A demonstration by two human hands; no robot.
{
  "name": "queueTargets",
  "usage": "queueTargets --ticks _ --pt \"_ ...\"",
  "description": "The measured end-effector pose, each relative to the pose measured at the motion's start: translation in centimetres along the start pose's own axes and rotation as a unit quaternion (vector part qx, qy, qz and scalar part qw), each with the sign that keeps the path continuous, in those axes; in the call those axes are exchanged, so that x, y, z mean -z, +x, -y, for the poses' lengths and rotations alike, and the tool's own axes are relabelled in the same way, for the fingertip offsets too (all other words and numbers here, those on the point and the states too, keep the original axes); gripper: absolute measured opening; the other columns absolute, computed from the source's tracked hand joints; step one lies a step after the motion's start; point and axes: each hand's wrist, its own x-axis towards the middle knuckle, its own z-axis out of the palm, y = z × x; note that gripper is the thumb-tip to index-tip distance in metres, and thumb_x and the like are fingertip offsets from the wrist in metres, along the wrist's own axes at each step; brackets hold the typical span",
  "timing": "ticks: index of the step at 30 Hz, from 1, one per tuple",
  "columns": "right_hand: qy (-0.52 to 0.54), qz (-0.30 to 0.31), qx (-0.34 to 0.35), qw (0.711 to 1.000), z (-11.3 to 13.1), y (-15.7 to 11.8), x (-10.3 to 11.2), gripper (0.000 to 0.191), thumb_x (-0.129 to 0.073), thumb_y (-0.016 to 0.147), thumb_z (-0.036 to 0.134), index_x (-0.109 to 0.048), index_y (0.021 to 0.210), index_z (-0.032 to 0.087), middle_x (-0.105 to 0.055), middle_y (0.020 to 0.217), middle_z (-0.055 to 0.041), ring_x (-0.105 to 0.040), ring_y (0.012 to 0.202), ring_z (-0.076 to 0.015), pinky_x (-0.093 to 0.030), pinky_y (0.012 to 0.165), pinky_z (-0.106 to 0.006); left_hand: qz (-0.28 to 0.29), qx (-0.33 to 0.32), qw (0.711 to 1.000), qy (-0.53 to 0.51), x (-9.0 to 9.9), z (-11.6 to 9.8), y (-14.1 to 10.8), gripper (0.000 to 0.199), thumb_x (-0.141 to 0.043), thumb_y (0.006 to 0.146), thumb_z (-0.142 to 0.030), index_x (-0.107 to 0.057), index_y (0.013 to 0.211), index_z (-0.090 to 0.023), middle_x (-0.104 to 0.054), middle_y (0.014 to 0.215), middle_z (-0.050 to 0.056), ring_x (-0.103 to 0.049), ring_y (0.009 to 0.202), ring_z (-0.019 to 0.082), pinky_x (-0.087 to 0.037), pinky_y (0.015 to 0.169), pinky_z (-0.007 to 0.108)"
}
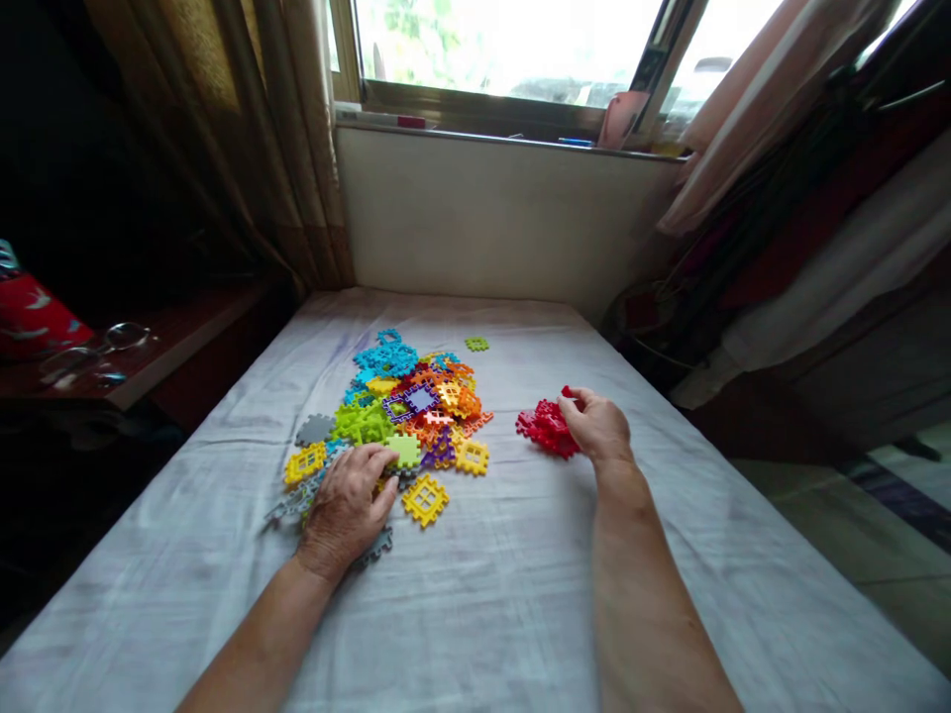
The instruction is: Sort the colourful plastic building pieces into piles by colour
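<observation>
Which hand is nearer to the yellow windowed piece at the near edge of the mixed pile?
Left. The left hand is on the mixed pile, just left of the yellow windowed piece; the right hand is farther off, to its right, at the red pile.

The bare left hand (pixel 344 507) covers part of the mixed heap of notched plastic tiles (pixel 364 421); what its palm touches is hidden. The fingers of the right hand (pixel 596 426) hide most of a small red plastic piece (pixel 567 391). Grey lattice tiles (pixel 291 503) are blurred. Both forearms leave the lower edge; the left edge cuts a red patterned container (pixel 37 319).
</observation>
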Motion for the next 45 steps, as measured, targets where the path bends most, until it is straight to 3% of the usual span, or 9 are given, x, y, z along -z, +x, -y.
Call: queueTargets --ticks 8,13,17,20,24,28,35,38,45 --pt "-0.054 -0.049 -0.005 0.997 -1.1 0.0 -0.8 0.042 -0.053 0.086 0.043 -0.073 0.117 0.023 -0.072 0.105 -0.0123 -0.066 0.094 -0.0253 -0.05 0.079 -0.035 0.063 -0.008 0.998 0.022 2.3 -0.3 0.5 0.025 -0.052 0.089 -0.035 -0.069 0.106 -0.027 -0.073 0.114 0.004 -0.065 0.106 0.024 -0.048 0.099 0.043" --pt "0.005 -0.076 0.053 0.996 0.5 -0.3 -0.6 0.04 -0.05 0.088 0.037 -0.073 0.115 0.02 -0.068 0.112 -0.0131 -0.063 0.101 -0.025 -0.048 0.091 -0.037 0.058 -0.008 0.998 -0.021 3.6 -0.4 4.1 0.034 -0.044 0.094 -0.044 -0.07 0.107 -0.024 -0.073 0.113 0.005 -0.066 0.106 0.02 -0.05 0.097 0.035" --pt "0.036 -0.067 0.082 0.994 1.4 -0.5 -1.1 0.037 -0.051 0.086 0.036 -0.074 0.111 0.021 -0.068 0.115 -0.0117 -0.062 0.104 -0.0246 -0.047 0.096 -0.038 0.049 0.001 0.999 0.023 1.0 -0.8 8.9 0.042 -0.047 0.092 -0.048 -0.063 0.124 -0.024 -0.062 0.136 0.01 -0.054 0.128 0.026 -0.039 0.11 0.045" --pt "0.031 -0.07 0.088 0.993 1.0 -0.4 -1.2 0.036 -0.051 0.087 0.036 -0.075 0.11 0.022 -0.068 0.116 -0.011 -0.061 0.106 -0.0247 -0.046 0.096 -0.038 0.101 0.054 0.991 0.068 -2.1 -1.7 11.0 0.055 -0.053 0.088 -0.052 -0.056 0.134 -0.022 -0.054 0.145 0.016 -0.045 0.136 0.035 -0.03 0.113 0.061" --pt "-0.017 -0.052 0.042 0.998 -0.2 -0.2 -0.9 0.035 -0.053 0.085 0.039 -0.077 0.107 0.025 -0.071 0.113 -0.0101 -0.063 0.102 -0.0271 -0.049 0.091 -0.039 0.124 0.025 0.99 0.066 -4.3 -3.7 9.6 0.052 -0.053 0.089 -0.053 -0.058 0.132 -0.024 -0.055 0.144 0.014 -0.044 0.137 0.036 -0.02 0.115 0.066" --pt "-0.048 0.006 -0.007 0.999 -1.0 -0.1 -0.7 0.038 -0.053 0.085 0.042 -0.077 0.11 0.025 -0.072 0.111 -0.0118 -0.065 0.101 -0.0304 -0.05 0.087 -0.042 0.119 -0.034 0.992 0.028 -3.4 -4.9 7.1 0.042 -0.052 0.092 -0.05 -0.062 0.126 -0.027 -0.064 0.134 0.009 -0.054 0.127 0.03 -0.019 0.116 0.062" --pt "-0.023 -0.028 -0.052 0.998 -1.7 -0.1 -0.8 0.041 -0.056 0.085 0.046 -0.074 0.116 0.027 -0.057 0.137 -0.0159 -0.053 0.124 -0.0375 -0.046 0.096 -0.056 0.095 -0.015 0.992 0.079 -0.4 -1.1 10.7 0.031 -0.045 0.094 -0.038 -0.073 0.095 -0.024 -0.073 0.11 0.007 -0.063 0.105 0.025 -0.043 0.097 0.043" --pt "-0.005 -0.03 -0.052 0.998 -1.4 -0.2 -0.8 0.041 -0.057 0.086 0.043 -0.072 0.119 0.026 -0.052 0.142 -0.0164 -0.047 0.131 -0.0376 -0.043 0.1 -0.057 0.141 0.021 0.975 0.169 -0.2 0.7 13.3 0.028 -0.051 0.088 -0.037 -0.075 0.095 -0.025 -0.071 0.111 0.009 -0.062 0.105 0.028 -0.045 0.091 0.041" --pt "0.045 -0.066 -0.004 0.997 0.0 -0.3 -0.5 0.036 -0.06 0.083 0.037 -0.074 0.114 0.023 -0.056 0.137 -0.0153 -0.05 0.128 -0.0341 -0.042 0.106 -0.052 0.203 0.026 0.961 0.186 0.2 0.8 13.9 0.021 -0.059 0.082 -0.035 -0.076 0.088 -0.026 -0.072 0.111 0.007 -0.062 0.107 0.027 -0.046 0.093 0.04"
